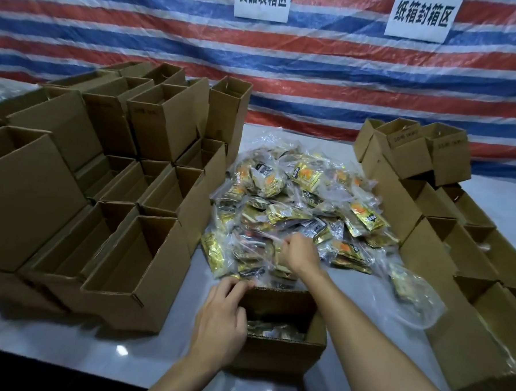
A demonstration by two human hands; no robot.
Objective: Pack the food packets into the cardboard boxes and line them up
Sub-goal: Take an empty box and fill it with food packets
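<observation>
A heap of clear-wrapped food packets [295, 203] with gold and orange print lies in the middle of the table. In front of it stands an open cardboard box [315, 339] with some packets at its bottom. My left hand [223, 313] lies on the box's left side, fingers curled over its far rim. My right hand [300, 251] reaches over the box into the near edge of the heap and pinches the clear wrap of a packet.
Stacks of empty open cardboard boxes [146, 255] fill the left of the table; more boxes [429, 204] line the right side. A striped tarp [316, 78] with two paper signs hangs behind. The pale grey tabletop [93, 342] shows near the front edge.
</observation>
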